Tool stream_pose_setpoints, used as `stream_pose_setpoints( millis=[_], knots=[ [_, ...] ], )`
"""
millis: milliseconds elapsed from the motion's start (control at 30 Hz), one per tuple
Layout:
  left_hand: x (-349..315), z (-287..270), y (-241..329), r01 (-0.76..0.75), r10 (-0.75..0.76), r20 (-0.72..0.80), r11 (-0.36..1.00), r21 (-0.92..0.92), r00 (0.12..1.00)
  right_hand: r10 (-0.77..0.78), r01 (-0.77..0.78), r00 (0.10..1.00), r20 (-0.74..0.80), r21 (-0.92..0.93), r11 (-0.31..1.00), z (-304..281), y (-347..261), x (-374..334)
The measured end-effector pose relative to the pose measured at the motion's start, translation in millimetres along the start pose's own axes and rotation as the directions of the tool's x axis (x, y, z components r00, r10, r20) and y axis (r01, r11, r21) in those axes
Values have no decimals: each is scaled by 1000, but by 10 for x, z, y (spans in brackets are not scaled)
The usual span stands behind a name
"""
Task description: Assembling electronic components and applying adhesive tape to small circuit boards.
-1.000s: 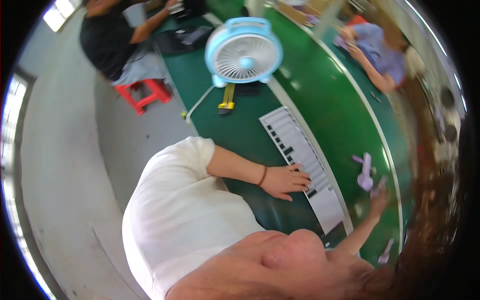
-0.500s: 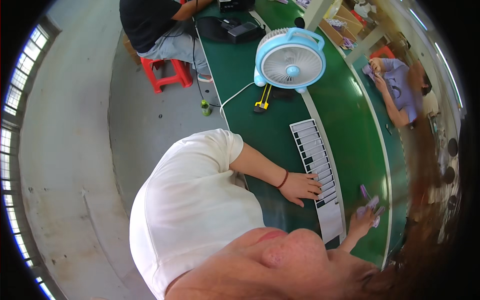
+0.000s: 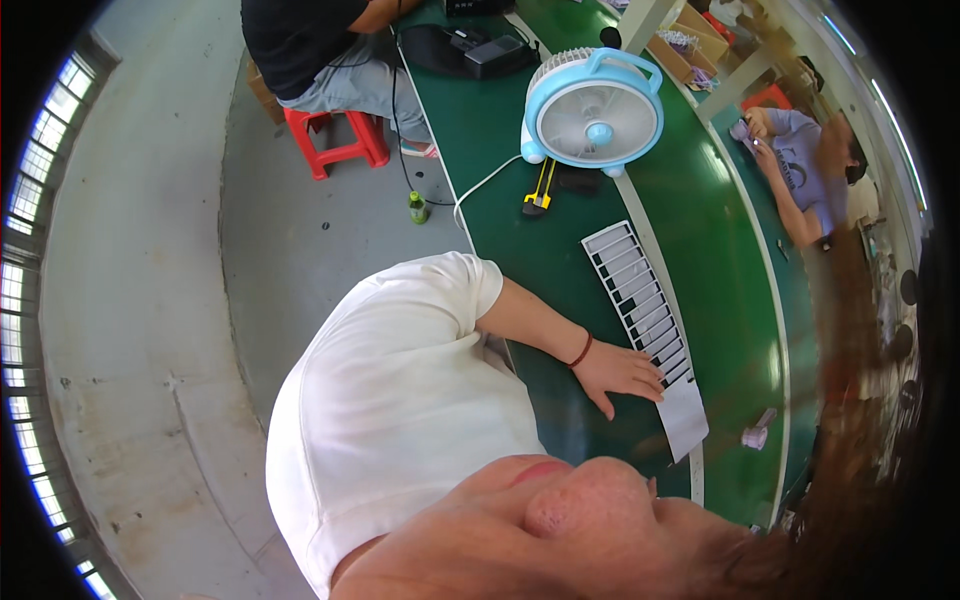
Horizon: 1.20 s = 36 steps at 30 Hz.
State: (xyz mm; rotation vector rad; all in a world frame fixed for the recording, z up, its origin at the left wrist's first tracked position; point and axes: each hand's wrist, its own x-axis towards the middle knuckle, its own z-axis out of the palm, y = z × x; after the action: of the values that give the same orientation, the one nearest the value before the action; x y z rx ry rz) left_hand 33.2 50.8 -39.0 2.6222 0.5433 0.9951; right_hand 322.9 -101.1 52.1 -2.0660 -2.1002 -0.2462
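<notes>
My left hand [image 3: 622, 374], with a dark red bracelet at the wrist, rests palm down with its fingers spread. Its fingertips touch the near left edge of a long white sheet [image 3: 686, 420] that carries a row of grey rectangular strips, perhaps labels. The sheet lies slantwise on the green table, and its near part is plain. To the right of it is a small pale purple piece [image 3: 755, 437] with a grey part sticking up. I cannot see my right hand.
Beyond the sheet stand a blue and white fan [image 3: 598, 125] and a yellow and black cutter [image 3: 538, 195]. A white cord [image 3: 480, 188] runs over the table edge. A co-worker [image 3: 795, 165] across the table handles a purple part; another person [image 3: 320, 60] sits on a red stool [image 3: 335, 145].
My right hand has left the view, along with a purple item near it; a pale purple piece stays on the table. The sheet's near end has swung right, my left hand moving with it.
</notes>
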Motion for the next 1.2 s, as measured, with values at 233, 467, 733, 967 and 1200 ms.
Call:
stream_pose_setpoints(
  millis=[233,467,733,967,1200],
  knots=[
    [-15,36,701,-90,127,78,926,-366,989,-45,62,986,162,-102,993,3,-809,225],
    [-189,7,949,201,-213,37,829,-522,976,-100,40,972,214,269,962,-15,-1111,333],
    [-575,-564,595,113,-62,150,928,-354,987,-516,357,856,34,684,637,267,-444,196],
    [-621,-801,596,126,-69,217,957,-262,974,-585,386,809,47,709,591,307,-396,56],
    [-478,-622,600,-53,75,130,985,-164,989,-593,477,803,56,536,697,158,-488,51]
  ],
)
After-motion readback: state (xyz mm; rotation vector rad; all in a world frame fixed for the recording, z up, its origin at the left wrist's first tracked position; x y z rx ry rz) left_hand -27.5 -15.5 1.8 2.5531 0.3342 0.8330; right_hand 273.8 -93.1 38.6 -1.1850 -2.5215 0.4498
